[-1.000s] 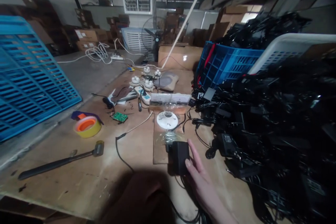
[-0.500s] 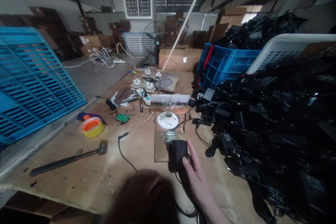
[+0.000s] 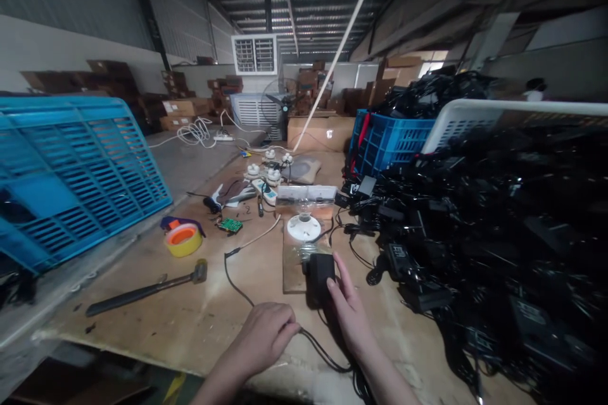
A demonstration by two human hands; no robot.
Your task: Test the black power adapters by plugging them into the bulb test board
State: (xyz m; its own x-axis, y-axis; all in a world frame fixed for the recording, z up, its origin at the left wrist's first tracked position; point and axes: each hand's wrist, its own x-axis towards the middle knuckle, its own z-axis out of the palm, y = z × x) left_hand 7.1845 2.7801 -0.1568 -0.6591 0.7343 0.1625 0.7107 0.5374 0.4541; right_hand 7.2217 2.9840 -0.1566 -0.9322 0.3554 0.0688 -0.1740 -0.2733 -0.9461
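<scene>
My right hand [image 3: 350, 310] grips a black power adapter [image 3: 322, 273] just in front of a round white lamp socket [image 3: 304, 228]. The socket sits on a board [image 3: 292, 277] with a clear bulb partly visible above it. Lower on the table, my left hand [image 3: 270, 334] is closed around a black cable [image 3: 323, 354], which loops toward my right wrist. A thin lead [image 3: 236, 276], pale at its far end and black nearer me, runs in behind my left hand; whether the fingers hold its end too is hidden.
Many black adapters [image 3: 475, 234] are heaped on the right, beside a blue crate [image 3: 394, 139] and a white basket [image 3: 456, 120]. On the left are a hammer [image 3: 147, 291], tape rolls [image 3: 184, 240], a green circuit board [image 3: 231, 224], and a tilted blue crate [image 3: 85, 183].
My left hand, a dark blur before, now shows clearly, closed on the cable. The view has tilted upward slightly. My right hand keeps its hold on the adapter.
</scene>
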